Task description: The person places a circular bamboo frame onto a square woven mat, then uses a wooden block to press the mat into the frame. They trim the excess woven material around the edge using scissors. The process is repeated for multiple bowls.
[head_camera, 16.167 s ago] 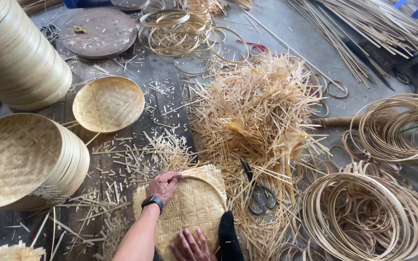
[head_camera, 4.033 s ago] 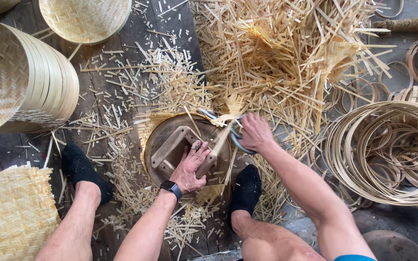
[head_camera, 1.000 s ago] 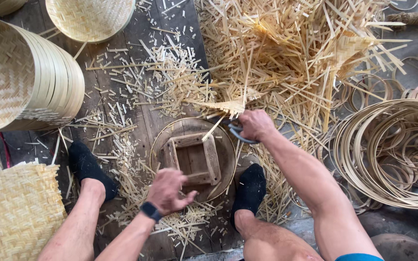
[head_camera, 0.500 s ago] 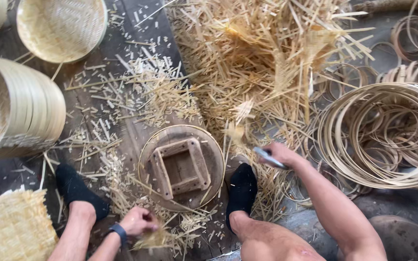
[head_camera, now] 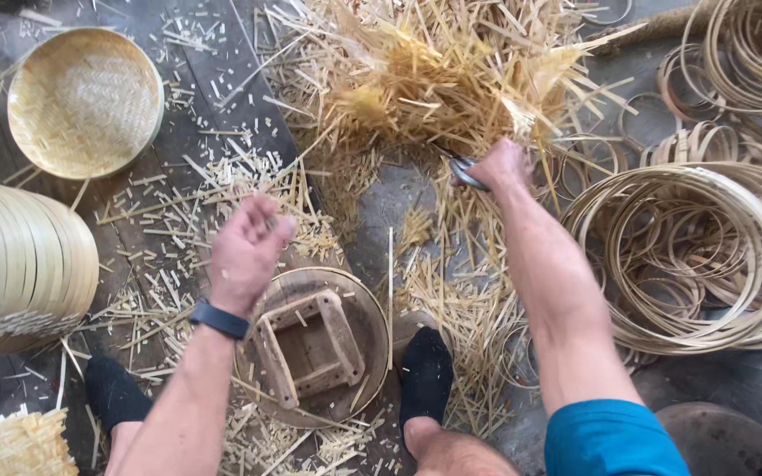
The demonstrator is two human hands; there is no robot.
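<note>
The dark plank floor [head_camera: 222,62] carries everything. A heap of bamboo strips [head_camera: 434,79] lies at upper centre, coiled bamboo hoops [head_camera: 698,256] at right, a woven round tray [head_camera: 81,101] at upper left, stacked trays [head_camera: 28,264] at left, and a round wooden stand [head_camera: 315,344] at lower centre.

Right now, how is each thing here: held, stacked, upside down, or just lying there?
Left hand: raised, loosely closed, holding nothing visible.
Right hand: gripping scissors by the strip pile.
Round wooden stand: upside down between the feet.
Woven tray: lying open side up.
Tray stack: nested, on its side.
Bamboo hoops: heaped loosely.
</note>
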